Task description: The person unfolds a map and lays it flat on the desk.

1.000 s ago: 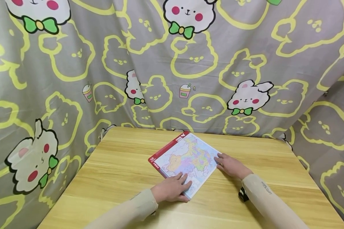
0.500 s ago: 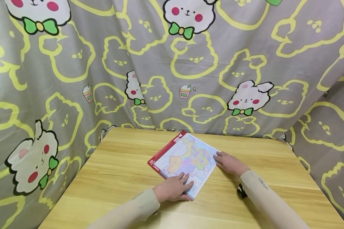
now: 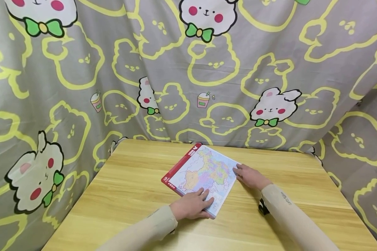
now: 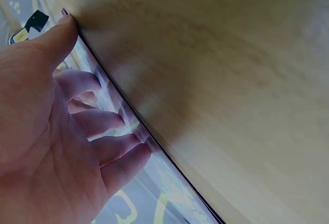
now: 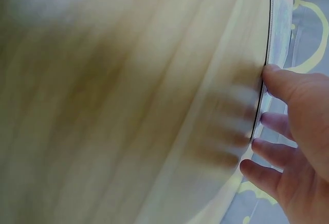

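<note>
A flat map board (image 3: 204, 170) with a coloured map and a red strip along one long side lies slantwise on the wooden table. My left hand (image 3: 191, 205) rests on its near corner, fingers loosely spread over the printed face and thumb along the near edge. Fingertips of my right hand (image 3: 250, 175) touch the board's right edge. In the left wrist view the fingers of the left hand (image 4: 56, 126) meet the board's glossy surface (image 4: 177, 183). The right wrist view has the thumb and fingers of the right hand (image 5: 303, 136) lined up along the edge.
The wooden table (image 3: 119, 195) extends around the board on all sides. A grey curtain (image 3: 172, 69) with yellow outlines and white cartoon animals hangs behind and at both sides. Under the right sleeve (image 3: 282, 205) shows a small black item (image 3: 263, 208).
The map board has turned slightly counterclockwise: its far corner has shifted left and its near corner right. My left hand has slid a little right, my right hand slightly away and left.
</note>
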A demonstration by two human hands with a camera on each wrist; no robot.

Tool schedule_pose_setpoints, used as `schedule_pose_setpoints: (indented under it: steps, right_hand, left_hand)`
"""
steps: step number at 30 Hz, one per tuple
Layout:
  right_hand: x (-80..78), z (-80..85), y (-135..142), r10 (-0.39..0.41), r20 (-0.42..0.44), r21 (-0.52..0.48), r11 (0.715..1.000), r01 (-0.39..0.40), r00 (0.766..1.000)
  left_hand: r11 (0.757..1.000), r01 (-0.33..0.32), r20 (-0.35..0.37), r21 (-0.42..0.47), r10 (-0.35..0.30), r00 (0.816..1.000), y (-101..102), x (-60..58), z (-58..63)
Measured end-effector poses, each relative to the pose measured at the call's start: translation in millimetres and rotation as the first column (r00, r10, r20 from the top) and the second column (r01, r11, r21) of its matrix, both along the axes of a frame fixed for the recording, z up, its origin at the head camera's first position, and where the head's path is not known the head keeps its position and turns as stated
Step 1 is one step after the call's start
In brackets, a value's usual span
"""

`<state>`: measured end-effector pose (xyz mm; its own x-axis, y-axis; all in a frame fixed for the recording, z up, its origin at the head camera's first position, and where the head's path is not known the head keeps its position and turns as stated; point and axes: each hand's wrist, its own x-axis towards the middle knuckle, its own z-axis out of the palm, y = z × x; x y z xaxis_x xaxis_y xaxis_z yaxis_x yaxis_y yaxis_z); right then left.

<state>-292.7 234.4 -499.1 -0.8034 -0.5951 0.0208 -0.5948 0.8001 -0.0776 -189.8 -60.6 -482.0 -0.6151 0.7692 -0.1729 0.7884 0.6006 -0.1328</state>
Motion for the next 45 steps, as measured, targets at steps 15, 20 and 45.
schedule_pose_setpoints:
  steps: [15,20,45]
  right_hand:
    - [-9.8,0.5,-6.3,0.018,-0.015,0.007,1.0,-0.018,1.0]
    - [-12.9,-0.1,-7.3,0.021,-0.016,0.01,1.0,-0.021,1.0]
    - [10.1,3.2,-15.0,0.02,-0.092,-0.008,1.0,-0.02,0.996]
  left_hand:
    - [0.999,-0.029,-0.002,-0.025,0.029,1.0,8.3,-1.4,0.3]
    - [0.999,-0.031,-0.009,-0.025,0.031,0.999,10.4,-1.4,0.0]
    - [0.996,-0.055,0.085,0.074,0.049,0.995,-4.0,-10.2,0.6]
